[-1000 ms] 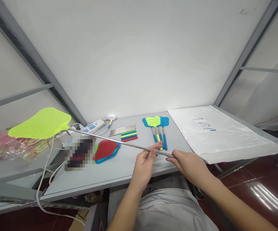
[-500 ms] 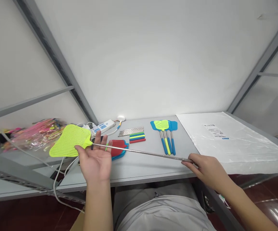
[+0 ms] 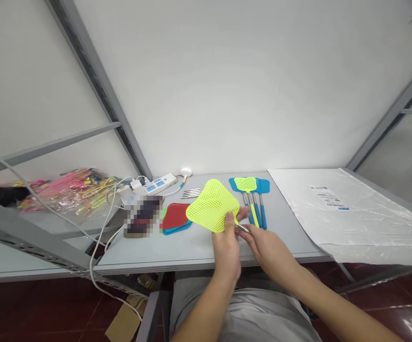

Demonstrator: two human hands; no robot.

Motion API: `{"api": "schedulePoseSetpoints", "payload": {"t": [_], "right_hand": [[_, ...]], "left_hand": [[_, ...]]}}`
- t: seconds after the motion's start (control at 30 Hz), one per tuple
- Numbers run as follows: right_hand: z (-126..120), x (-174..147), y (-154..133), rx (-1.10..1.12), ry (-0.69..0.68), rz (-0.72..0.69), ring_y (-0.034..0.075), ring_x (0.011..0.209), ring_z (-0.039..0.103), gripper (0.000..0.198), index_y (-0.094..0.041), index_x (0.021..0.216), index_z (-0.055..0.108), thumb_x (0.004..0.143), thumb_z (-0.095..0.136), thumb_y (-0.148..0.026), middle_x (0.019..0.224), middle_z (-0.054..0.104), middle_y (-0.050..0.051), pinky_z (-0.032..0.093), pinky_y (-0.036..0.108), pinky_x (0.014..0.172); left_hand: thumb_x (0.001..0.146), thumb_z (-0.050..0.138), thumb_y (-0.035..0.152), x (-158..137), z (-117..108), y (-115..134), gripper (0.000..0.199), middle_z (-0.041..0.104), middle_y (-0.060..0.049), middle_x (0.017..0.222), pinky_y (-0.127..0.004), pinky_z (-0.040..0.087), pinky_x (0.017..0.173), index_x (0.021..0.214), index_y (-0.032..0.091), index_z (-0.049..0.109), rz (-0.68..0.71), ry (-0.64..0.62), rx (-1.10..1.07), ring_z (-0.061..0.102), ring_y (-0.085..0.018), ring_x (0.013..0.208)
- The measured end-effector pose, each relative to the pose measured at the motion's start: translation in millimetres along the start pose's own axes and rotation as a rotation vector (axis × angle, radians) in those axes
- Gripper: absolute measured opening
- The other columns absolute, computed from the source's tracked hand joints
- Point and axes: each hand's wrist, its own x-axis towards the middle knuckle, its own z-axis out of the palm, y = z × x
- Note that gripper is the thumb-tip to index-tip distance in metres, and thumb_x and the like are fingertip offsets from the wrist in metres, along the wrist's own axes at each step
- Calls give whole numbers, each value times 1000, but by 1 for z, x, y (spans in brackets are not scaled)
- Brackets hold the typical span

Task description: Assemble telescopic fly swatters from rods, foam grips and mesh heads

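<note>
A yellow-green fly swatter (image 3: 211, 206) with a mesh head is held between my two hands above the table. My left hand (image 3: 227, 242) grips it at the base of the head, thumb on top of the mesh. My right hand (image 3: 268, 244) is closed around its short metal rod, close beside the left. Just behind the hands lie several fly swatters with blue and yellow-green heads (image 3: 245, 184) and matching handles (image 3: 258, 216). Left of the held swatter is a stack of loose heads, a red one (image 3: 175, 216) over blue ones (image 3: 177, 229).
Several metal rods (image 3: 192, 193) lie at the back, partly hidden. A power strip (image 3: 161, 184) with white cables stands at the back left, near a blurred-out object (image 3: 143, 216). A white plastic package (image 3: 341, 223) covers the right side. Bagged colourful items (image 3: 81, 190) lie far left.
The swatter's long rod now shows only as a short length. My hands have come together, the left moving right and the right moving left, and my left fingers have closed on the swatter.
</note>
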Motion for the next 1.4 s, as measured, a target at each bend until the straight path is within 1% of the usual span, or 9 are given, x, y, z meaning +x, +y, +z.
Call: {"api": "schedulePoseSetpoints", "payload": {"t": [0.2,0.37,0.47,0.67,0.93,1.07,1.2,1.3,1.4], "right_hand": [[-12,10,-13,600,-165,-30,13,58,47,38,-21,75,47,100,36,-47,64,52,-2,29,25,54],[-15,1,-12,1436,-688,276,7,42,9,42,-24,76,40,94,41,-62,55,21,-12,11,20,38],[-11,-4,-16,1602,-754,347,6,41,6,42,-24,75,37,93,43,-62,54,20,-12,8,20,36],[0,0,-24,1227,-365,191,6,44,25,45,-21,73,43,91,47,-62,58,33,-8,19,21,40],[-17,11,-20,835,-301,14,12,57,44,20,-22,99,47,100,36,-39,65,46,-5,33,24,54],[-26,20,-7,427,-164,-7,13,57,47,26,-22,80,50,97,41,-38,66,54,-2,30,24,53],[-29,41,23,332,-39,70,17,62,59,25,-20,95,56,99,37,-35,69,63,1,36,25,57],[-27,62,52,246,39,188,19,65,64,34,-17,127,47,98,35,-29,72,67,1,38,26,58],[-20,84,78,132,95,303,24,66,64,45,-8,138,37,96,35,-23,68,66,5,35,27,56]], "left_hand": [[89,62,47,6,-15,19,39,74,-14,106,-32,51,82,110,14,68,-9,-36,101,69,-24,103],[84,65,52,5,-18,20,47,76,-12,90,-31,55,76,108,12,71,-85,-75,169,72,-22,84],[85,62,54,2,-16,14,46,76,-12,86,-31,56,69,95,11,75,-107,-60,224,72,-23,79],[87,61,49,4,-16,11,38,77,-11,85,-30,55,63,85,15,77,-8,4,285,72,-24,77],[83,65,55,35,-18,25,52,76,-13,79,-25,48,53,108,9,70,-120,-145,346,70,-20,65],[83,60,62,71,-11,23,56,75,-14,79,-32,53,60,101,10,70,-102,-236,422,71,-23,63],[80,64,61,88,-3,12,47,76,-15,93,-40,53,80,98,18,73,-93,-374,510,72,-31,87],[71,78,48,80,-5,3,40,70,-14,117,-48,35,107,103,23,74,14,-477,681,52,-38,126],[85,65,44,67,-13,-8,46,53,-13,143,-55,25,112,126,24,65,242,-681,1172,34,-38,140]]}}
